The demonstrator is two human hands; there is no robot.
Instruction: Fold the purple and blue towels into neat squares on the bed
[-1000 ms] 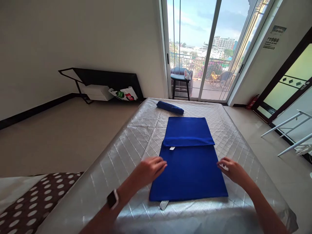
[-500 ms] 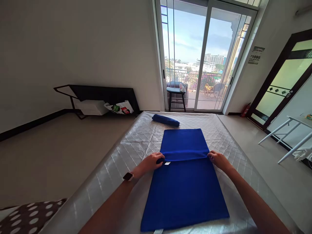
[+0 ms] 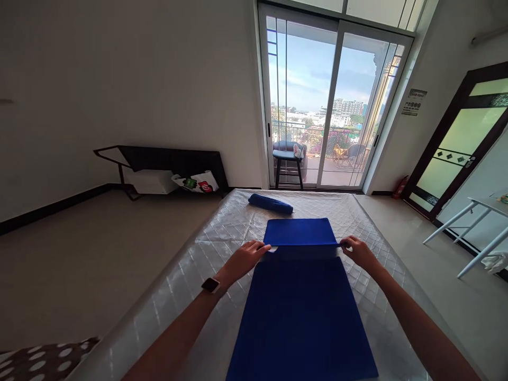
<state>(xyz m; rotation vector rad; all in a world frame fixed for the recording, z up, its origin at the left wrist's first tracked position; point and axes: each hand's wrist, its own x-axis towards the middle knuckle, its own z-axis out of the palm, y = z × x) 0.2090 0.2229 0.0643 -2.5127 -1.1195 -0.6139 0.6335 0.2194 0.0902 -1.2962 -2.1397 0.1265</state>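
A blue fabric piece (image 3: 300, 231) lies lengthwise on the silvery quilted mattress (image 3: 190, 270). My left hand (image 3: 246, 258) pinches the left end of its raised crosswise edge, beside a small white tag (image 3: 272, 250). At the other end of that edge, my right hand (image 3: 359, 253) has its fingers closed on the corner. The edge is pulled straight between both hands and stands above a darker strip. Nearer to me, a broad flat blue panel (image 3: 301, 317) extends past the bottom of the view; whether it joins the raised part I cannot tell. A dark watch sits on my left wrist.
Beyond the fabric lies a rolled blue bundle (image 3: 271, 203) on the mattress. A black rack (image 3: 170, 161) with a white box and a printed bag stands by the left wall. A stool (image 3: 288, 159) is near the glass sliding door. A white table (image 3: 490, 205) stands at right.
Both hands have lifted the crosswise edge up and slightly away from me, opening a gap above the near panel. The camera view has tilted upward a little.
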